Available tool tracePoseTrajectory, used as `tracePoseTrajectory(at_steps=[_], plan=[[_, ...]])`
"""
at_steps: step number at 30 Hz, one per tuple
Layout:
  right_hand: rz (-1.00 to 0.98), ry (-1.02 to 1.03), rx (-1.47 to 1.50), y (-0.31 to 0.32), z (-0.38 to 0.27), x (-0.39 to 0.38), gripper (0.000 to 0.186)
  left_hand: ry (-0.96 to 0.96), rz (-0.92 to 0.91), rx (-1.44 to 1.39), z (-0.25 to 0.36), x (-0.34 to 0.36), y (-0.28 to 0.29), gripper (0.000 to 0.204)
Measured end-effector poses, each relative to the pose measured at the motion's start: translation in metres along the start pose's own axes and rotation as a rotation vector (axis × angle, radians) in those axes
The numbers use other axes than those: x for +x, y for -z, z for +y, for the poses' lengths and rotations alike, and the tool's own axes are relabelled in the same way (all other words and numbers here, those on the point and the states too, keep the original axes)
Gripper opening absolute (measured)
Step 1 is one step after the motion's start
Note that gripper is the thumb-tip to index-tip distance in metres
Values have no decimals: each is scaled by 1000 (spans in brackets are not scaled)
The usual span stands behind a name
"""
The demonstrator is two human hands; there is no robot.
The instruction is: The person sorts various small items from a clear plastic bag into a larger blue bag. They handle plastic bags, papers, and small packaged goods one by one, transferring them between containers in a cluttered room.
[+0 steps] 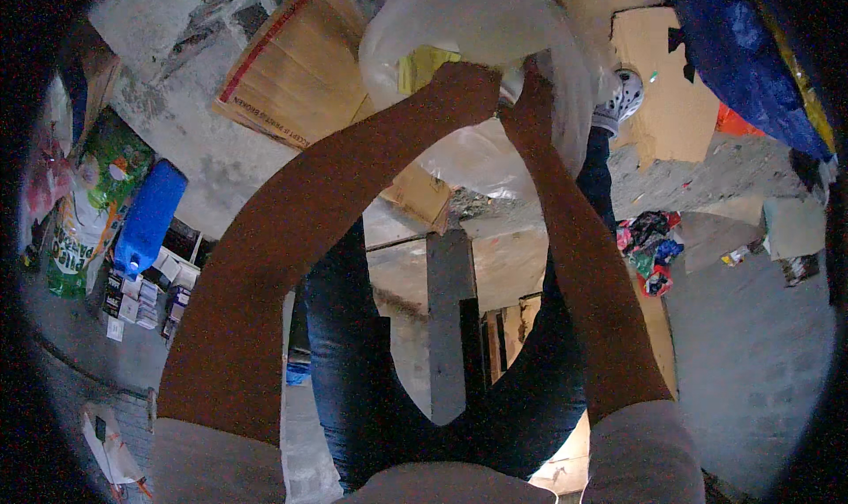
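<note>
A large clear plastic bag (459, 14) bulges open in front of me, between and beyond my knees. Both my hands are at its opening, close together. My left hand (468, 87) is bent inward at the wrist and looks closed, its fingertips hidden. Just across from it, my right hand (528, 106) also looks curled closed along the bag's right side. A small pale thing shows between the hands, too unclear to name. Something flat and yellow (422, 69) shows through the plastic beside my left hand.
A flattened cardboard sheet (291, 71) lies at the far left, another cardboard piece (662, 89) at the right. A blue tarp-like sheet (751, 53) hangs at the far right. Left are a blue container (152, 212) and stacked small boxes (146, 301); right, crumpled plastic wrappers (654, 243).
</note>
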State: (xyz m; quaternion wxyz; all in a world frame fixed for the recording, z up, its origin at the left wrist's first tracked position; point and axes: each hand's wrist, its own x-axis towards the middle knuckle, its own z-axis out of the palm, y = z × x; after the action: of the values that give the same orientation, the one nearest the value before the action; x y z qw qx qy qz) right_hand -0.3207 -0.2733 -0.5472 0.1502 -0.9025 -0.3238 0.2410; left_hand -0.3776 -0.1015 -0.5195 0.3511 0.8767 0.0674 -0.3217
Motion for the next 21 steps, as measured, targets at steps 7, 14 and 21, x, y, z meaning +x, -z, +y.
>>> tracePoseTrajectory(at_steps=[7, 14, 21], plan=[[-61, -203, -44, -10, -33, -2, 71, -217, 346, 71, -70, 54, -16, 39], [-220, 203, -205, -8, -2, -4, 30, -92, 249, -530, -69, 66, 40, 39], [-530, 235, -332, 10, -13, -7, 24, -53, 115, -529, -47, 17, 32, 40]])
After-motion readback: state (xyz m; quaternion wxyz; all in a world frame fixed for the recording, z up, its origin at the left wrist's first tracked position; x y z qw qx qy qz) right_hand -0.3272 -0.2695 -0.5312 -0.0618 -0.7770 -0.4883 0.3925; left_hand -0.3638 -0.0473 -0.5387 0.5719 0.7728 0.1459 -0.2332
